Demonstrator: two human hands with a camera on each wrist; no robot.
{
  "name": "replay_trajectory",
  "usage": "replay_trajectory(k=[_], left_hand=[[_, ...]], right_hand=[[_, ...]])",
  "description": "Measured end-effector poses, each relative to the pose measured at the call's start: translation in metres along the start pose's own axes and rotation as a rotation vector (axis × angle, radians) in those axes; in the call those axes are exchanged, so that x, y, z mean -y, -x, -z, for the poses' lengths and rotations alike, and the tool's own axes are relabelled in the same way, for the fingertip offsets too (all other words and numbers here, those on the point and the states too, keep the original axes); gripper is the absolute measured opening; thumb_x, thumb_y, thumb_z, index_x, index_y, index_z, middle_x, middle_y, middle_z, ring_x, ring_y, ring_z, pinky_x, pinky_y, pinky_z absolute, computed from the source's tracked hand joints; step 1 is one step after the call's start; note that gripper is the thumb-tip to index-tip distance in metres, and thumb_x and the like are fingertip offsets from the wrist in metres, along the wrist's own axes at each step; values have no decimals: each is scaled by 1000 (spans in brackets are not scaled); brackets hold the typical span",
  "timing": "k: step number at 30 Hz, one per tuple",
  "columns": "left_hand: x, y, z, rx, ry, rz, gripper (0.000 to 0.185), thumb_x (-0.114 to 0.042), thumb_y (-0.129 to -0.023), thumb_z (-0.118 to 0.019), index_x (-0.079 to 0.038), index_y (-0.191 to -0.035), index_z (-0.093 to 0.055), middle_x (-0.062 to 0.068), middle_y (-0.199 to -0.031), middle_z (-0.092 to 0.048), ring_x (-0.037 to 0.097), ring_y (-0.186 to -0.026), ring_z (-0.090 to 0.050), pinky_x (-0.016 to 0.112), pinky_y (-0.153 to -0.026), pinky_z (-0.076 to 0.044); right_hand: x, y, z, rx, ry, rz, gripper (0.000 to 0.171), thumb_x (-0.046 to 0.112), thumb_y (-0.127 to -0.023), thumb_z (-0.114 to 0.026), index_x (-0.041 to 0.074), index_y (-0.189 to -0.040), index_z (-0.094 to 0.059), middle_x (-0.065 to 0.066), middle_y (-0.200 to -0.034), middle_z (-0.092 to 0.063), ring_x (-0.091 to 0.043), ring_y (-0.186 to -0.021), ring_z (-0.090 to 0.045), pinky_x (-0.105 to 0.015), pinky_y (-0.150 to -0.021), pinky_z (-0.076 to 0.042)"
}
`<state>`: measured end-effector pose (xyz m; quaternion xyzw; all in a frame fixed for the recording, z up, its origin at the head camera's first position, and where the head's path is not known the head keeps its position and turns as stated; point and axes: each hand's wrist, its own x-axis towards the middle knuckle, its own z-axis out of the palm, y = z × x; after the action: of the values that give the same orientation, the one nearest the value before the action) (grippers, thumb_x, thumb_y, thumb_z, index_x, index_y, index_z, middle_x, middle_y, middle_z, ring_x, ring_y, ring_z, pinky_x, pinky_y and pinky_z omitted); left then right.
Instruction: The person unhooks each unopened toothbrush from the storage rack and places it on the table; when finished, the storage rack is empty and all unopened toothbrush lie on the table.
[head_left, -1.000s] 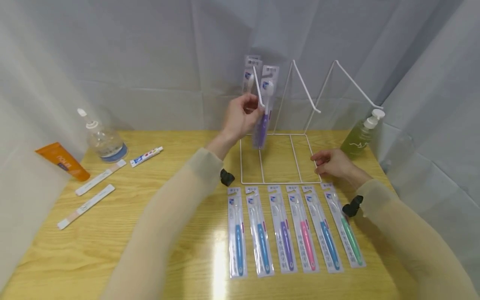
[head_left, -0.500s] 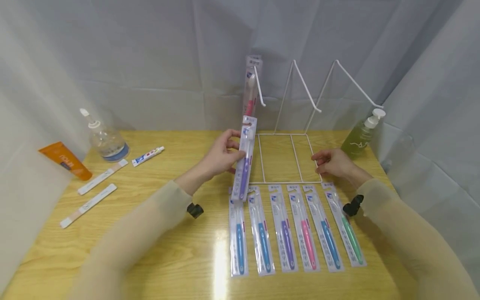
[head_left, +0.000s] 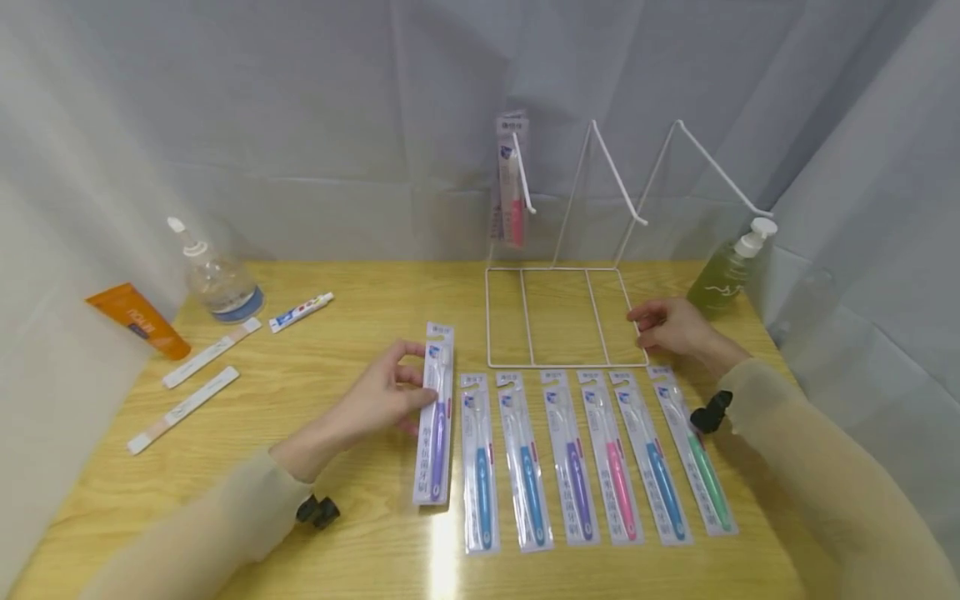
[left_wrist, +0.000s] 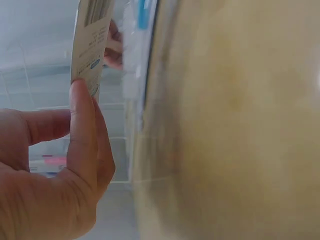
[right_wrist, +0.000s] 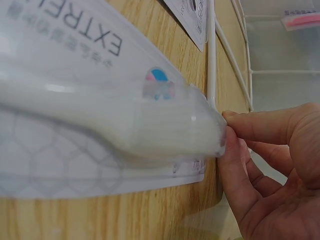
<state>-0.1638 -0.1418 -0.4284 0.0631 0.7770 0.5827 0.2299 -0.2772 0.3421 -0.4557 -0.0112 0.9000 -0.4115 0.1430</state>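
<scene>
My left hand (head_left: pixel 371 398) pinches a packaged purple toothbrush (head_left: pixel 435 433) between thumb and fingers, left of a row of packs. In the left wrist view the printed back of that pack (left_wrist: pixel 89 55) faces the camera. My right hand (head_left: pixel 673 331) holds the right side wire of a white wire rack (head_left: pixel 567 366) at its base. Packaged toothbrushes with a pink one in front (head_left: pixel 516 212) hang on the rack's left hook. The row in front has blue, purple, pink and green handles, the green toothbrush (head_left: pixel 705 467) lying nearest my right hand.
A green pump bottle (head_left: pixel 720 279) stands behind my right hand. At the left are a clear bottle (head_left: pixel 223 279), a small toothpaste tube (head_left: pixel 302 312), an orange tube (head_left: pixel 141 321) and two slim white packets (head_left: pixel 183 410). A grey curtain (head_left: pixel 322 125) hangs behind the table.
My left hand has brought the packaged purple toothbrush from the rack's left hook down and leftward to beside the row. My right hand stays at the rack's base.
</scene>
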Motion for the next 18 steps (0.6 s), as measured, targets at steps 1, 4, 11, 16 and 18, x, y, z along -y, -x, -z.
replay_trajectory(k=[1,4,11,16,18], left_hand=[[4,4,-1,10,-3,9,71,0,-102,-71,0,-164,-35,26,-122,-71,26,-84,-76,44,-67,-73],[12,12,-4,26,7,47,73,1,-101,-72,0,-164,-35,25,-117,-72,26,-81,-76,42,-66,-73],[24,18,-14,44,66,131,74,2,-99,-75,0,-162,-37,19,-109,-74,22,-78,-75,34,-64,-71],[28,18,-21,35,93,149,78,5,-97,-76,1,-162,-35,18,-106,-73,23,-79,-75,34,-65,-71],[28,19,-22,29,92,152,79,5,-96,-77,1,-163,-34,19,-107,-72,24,-80,-75,35,-66,-72]], right_hand=[[0,0,0,1,2,-1,52,-4,-90,-82,-11,-139,-68,-12,-106,-68,-9,-84,-62,-20,-66,-64],[-1,0,1,3,8,-3,52,-4,-90,-82,-11,-140,-68,-12,-106,-67,-9,-85,-61,-20,-66,-64],[-3,0,1,7,11,4,52,-5,-91,-81,-12,-141,-67,-11,-105,-67,-9,-82,-61,-20,-65,-64],[-2,-1,1,13,13,2,51,-4,-92,-80,-12,-141,-67,-8,-103,-67,-9,-81,-62,-20,-65,-64],[0,0,1,12,11,2,50,-5,-92,-81,-11,-140,-68,-7,-101,-66,-9,-81,-62,-20,-66,-64]])
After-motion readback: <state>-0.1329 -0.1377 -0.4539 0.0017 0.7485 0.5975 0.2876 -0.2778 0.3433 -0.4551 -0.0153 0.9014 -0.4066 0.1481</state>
